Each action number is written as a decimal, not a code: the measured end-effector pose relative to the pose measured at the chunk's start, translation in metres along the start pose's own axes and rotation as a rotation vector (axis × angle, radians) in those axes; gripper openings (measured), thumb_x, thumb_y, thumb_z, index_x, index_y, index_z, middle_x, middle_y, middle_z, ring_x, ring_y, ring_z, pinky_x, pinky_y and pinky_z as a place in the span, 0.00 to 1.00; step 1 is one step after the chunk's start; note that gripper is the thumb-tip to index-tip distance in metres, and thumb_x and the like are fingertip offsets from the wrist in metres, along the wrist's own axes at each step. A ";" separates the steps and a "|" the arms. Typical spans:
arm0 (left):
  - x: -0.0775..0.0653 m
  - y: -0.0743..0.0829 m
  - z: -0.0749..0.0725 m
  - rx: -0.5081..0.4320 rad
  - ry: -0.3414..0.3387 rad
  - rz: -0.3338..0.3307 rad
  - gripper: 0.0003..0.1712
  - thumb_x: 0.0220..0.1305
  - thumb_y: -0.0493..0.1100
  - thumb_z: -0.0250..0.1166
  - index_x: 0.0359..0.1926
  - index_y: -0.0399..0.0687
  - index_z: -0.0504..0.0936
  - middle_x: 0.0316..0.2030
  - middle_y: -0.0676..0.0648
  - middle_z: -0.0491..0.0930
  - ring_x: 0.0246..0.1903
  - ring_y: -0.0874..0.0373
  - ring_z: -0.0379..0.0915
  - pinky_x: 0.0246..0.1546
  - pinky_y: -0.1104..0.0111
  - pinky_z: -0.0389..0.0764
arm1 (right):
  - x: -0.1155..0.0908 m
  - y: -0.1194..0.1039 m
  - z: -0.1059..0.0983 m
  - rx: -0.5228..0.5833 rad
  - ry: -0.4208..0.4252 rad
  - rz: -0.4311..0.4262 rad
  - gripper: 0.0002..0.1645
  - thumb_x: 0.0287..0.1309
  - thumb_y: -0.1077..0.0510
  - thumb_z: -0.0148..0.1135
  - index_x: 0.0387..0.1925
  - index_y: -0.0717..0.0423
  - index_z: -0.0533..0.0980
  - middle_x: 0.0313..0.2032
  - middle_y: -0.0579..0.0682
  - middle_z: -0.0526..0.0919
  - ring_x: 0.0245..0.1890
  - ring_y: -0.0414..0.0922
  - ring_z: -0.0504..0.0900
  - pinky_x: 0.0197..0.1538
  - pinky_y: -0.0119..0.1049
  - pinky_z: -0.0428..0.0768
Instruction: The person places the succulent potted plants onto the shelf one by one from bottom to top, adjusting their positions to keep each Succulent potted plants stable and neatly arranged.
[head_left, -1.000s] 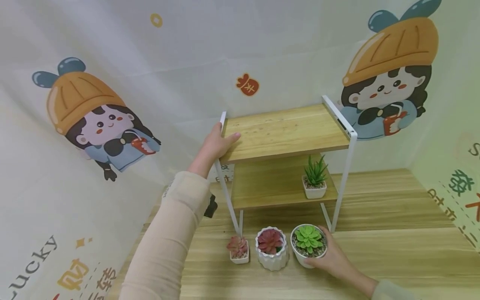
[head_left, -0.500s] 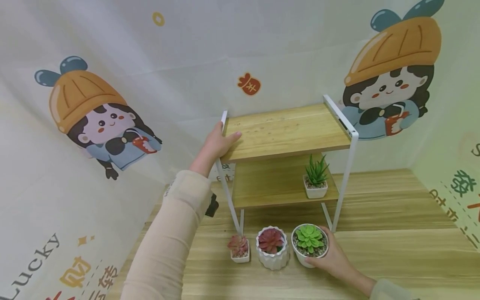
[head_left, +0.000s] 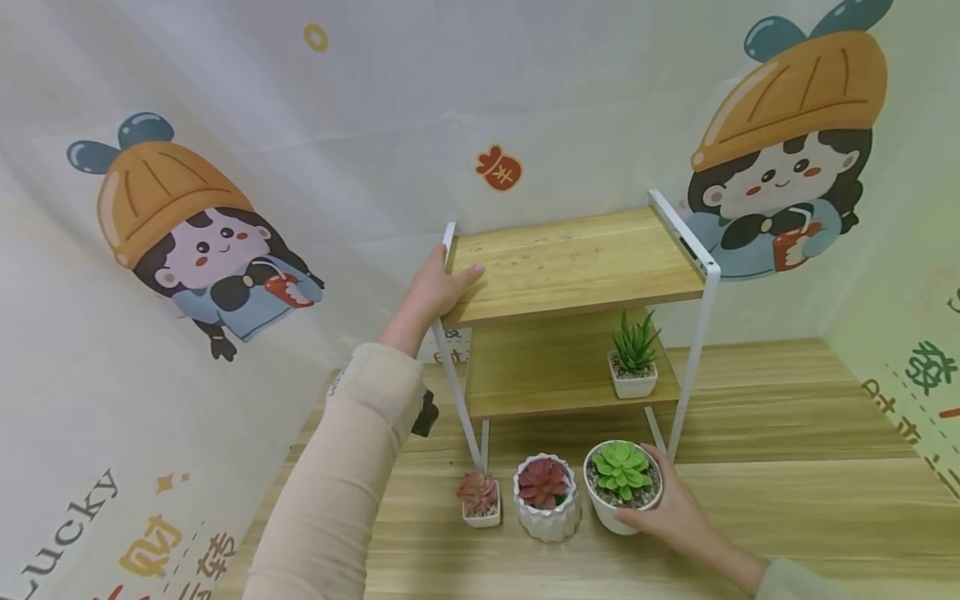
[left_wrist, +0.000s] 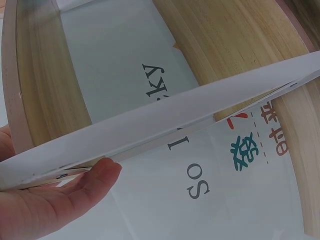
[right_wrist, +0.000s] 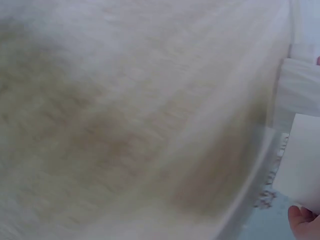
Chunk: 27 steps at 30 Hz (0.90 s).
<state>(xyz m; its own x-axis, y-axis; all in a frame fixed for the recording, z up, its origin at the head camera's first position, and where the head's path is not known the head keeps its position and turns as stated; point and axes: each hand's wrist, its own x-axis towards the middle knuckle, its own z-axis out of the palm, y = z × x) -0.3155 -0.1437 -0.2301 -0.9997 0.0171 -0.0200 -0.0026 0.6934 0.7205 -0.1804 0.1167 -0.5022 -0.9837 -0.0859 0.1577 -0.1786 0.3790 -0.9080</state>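
Note:
My left hand grips the top left end of a two-tier wooden shelf with a white metal frame. In the left wrist view, fingers curl round the white frame bar. My right hand holds a round white flowerpot with a green succulent, thumb in front and fingers behind its right side. The right wrist view is mostly blurred, with the white pot and fingertips at its right edge.
Left of the held pot stand a fluted white pot with a dark red succulent and a small square pot with a pink one. A spiky green plant in a square pot sits on the lower tier. Printed cloth hangs behind.
The round pot with the green succulent has risen slightly and shifted a little right in my right hand. My left hand stays on the shelf.

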 end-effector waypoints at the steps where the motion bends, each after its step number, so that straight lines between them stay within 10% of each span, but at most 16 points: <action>1: 0.000 0.000 0.000 -0.001 0.001 0.003 0.46 0.64 0.56 0.54 0.71 0.43 0.39 0.70 0.38 0.45 0.68 0.43 0.45 0.65 0.52 0.55 | 0.000 -0.005 -0.002 0.001 -0.005 -0.005 0.57 0.31 0.60 0.77 0.62 0.66 0.53 0.53 0.69 0.69 0.51 0.63 0.71 0.51 0.56 0.73; 27: 0.002 -0.001 0.001 0.002 0.009 0.001 0.46 0.64 0.56 0.55 0.71 0.43 0.39 0.69 0.37 0.47 0.67 0.42 0.46 0.64 0.52 0.56 | 0.070 -0.123 -0.005 0.002 -0.089 -0.065 0.56 0.40 0.48 0.73 0.66 0.60 0.52 0.60 0.65 0.65 0.58 0.60 0.67 0.55 0.55 0.71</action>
<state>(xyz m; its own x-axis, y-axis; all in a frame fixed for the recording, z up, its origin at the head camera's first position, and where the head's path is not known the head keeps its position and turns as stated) -0.3173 -0.1437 -0.2309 -0.9998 0.0114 -0.0134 -0.0017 0.6952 0.7188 -0.2276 0.0689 -0.3777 -0.9646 -0.1919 0.1809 -0.2416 0.3682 -0.8978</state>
